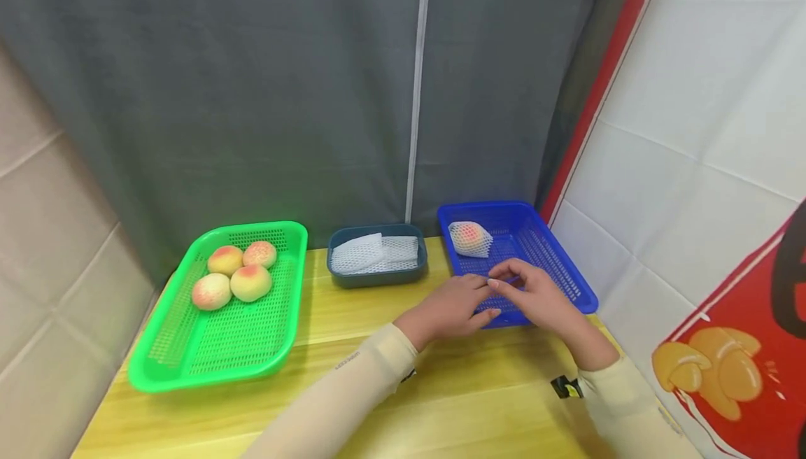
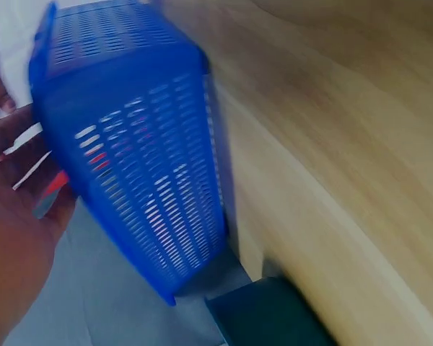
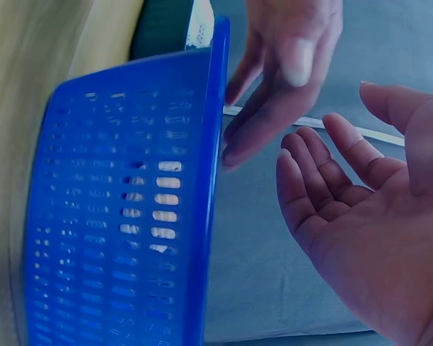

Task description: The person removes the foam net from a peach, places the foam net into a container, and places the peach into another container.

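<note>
Both hands hover over the near side of the blue basket (image 1: 554, 249), fingertips close together. My left hand (image 1: 456, 303) reaches over the near rim with fingers extended and nothing in them. In the right wrist view my right hand (image 3: 368, 209) has loosely bent fingers and a bare palm. One peach in a white foam net (image 1: 470, 238) lies at the back left of the basket, beyond the fingertips. Through the basket's slots, pale patches of something inside show in the right wrist view.
A green basket (image 1: 292, 319) at the left holds several bare peaches (image 1: 250, 283). Between the baskets stands a dark bin (image 1: 378, 279) with white foam nets (image 1: 357, 254). A grey curtain (image 1: 283, 95) hangs behind the wooden table (image 1: 441, 403); a white wall panel (image 1: 705, 130) borders the right.
</note>
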Demonstrator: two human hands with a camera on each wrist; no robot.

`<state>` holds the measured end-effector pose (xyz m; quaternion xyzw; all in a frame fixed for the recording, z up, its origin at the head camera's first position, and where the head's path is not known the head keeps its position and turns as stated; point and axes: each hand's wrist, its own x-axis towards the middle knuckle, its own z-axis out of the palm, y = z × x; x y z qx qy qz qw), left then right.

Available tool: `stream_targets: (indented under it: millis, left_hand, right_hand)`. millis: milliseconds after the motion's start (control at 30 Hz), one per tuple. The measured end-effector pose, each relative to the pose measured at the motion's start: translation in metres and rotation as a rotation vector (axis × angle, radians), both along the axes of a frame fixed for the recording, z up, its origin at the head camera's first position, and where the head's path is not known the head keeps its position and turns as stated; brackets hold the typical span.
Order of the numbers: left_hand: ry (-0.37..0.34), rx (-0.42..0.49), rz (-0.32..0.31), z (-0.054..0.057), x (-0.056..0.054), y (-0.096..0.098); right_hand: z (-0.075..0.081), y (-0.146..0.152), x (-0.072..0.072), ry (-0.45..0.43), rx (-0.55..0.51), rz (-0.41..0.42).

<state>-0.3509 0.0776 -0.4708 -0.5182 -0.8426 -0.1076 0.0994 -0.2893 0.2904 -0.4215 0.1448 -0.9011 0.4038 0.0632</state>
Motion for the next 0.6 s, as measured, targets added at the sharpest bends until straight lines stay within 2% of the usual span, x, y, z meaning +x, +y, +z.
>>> stream_targets:
  millis: [167,267,400,600]
  left_hand:
    - [0.022,-0.106,0.023,-0.012,-0.005,0.012]
    - [0.039,-0.134,0.045,-0.017,-0.007,0.015]
    - [0.078,-0.141,0.060,-0.020,-0.008,0.017]
    - [0.097,-0.140,0.053,-0.024,-0.010,0.021]
  right_hand:
    - [0.008,0.004,-0.009,-0.003,0.009,0.026]
    - [0.015,0.006,-0.020,-0.010,0.026,0.040]
    - [0.024,0.012,-0.042,-0.016,0.086,0.056]
    - [0.033,0.024,-0.086,0.018,0.211,0.033]
